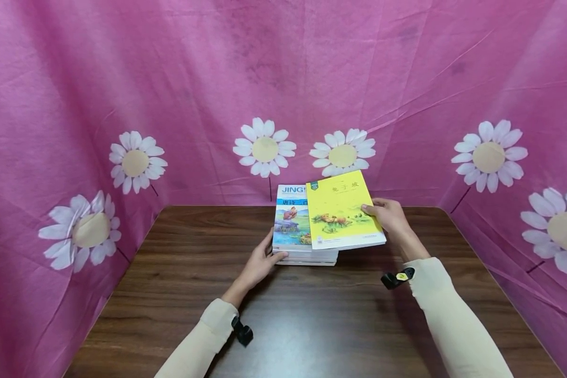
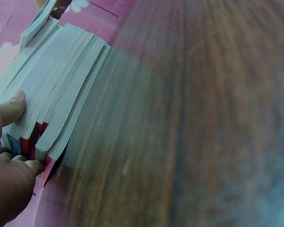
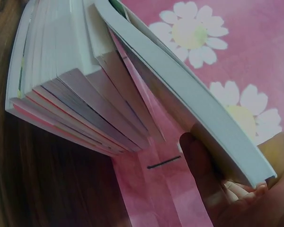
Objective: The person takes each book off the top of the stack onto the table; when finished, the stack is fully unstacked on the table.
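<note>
In the head view my right hand (image 1: 392, 219) holds a yellow picture-covered book (image 1: 342, 205) by its right edge, thumb on the cover and fingers beneath. The book is tilted and overlaps the right part of a stack of books (image 1: 310, 258). A blue illustrated book (image 1: 288, 220) lies on top of that stack. My left hand (image 1: 259, 266) grips the stack's near left corner. The left wrist view shows the thumb (image 2: 12, 109) against the page edges and fingers curled round the spine side. From the right wrist, the yellow book's page block (image 3: 189, 104) slants up away from the stack.
The stack stands near the far edge of a brown wood-grain table (image 1: 184, 273). A pink curtain (image 1: 208, 84) with large white daisies hangs behind and along both sides. Black straps (image 1: 242, 331) sit on both wrists, below pale sleeves.
</note>
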`<action>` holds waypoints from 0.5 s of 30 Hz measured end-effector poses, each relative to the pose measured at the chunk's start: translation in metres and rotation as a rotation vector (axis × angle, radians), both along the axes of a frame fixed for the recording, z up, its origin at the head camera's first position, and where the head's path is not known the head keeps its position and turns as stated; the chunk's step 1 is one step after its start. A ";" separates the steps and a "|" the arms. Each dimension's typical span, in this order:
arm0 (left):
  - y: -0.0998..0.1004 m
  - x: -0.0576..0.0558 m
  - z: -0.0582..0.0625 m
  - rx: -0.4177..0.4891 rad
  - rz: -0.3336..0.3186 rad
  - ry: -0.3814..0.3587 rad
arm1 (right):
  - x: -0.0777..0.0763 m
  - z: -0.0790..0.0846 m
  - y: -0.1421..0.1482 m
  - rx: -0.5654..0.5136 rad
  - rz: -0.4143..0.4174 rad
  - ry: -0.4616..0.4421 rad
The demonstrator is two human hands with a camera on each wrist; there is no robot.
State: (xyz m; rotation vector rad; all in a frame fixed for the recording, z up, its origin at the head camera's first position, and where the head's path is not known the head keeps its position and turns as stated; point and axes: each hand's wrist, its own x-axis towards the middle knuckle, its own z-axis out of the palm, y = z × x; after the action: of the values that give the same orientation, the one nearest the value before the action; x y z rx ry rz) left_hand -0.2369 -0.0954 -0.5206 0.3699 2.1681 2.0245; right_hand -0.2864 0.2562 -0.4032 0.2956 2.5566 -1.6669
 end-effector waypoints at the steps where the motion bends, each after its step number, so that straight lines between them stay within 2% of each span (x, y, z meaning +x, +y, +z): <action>1: 0.000 0.000 0.000 0.000 0.001 0.004 | 0.001 0.001 0.003 -0.009 -0.002 0.000; 15: 0.000 -0.002 -0.001 0.019 -0.003 -0.008 | 0.019 0.006 0.048 -0.071 -0.031 0.020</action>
State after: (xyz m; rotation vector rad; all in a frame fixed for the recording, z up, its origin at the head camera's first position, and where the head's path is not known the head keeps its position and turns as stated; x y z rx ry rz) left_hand -0.2389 -0.0956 -0.5219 0.3666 2.1437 2.0424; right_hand -0.2671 0.3045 -0.3969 0.3171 2.5131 -1.7757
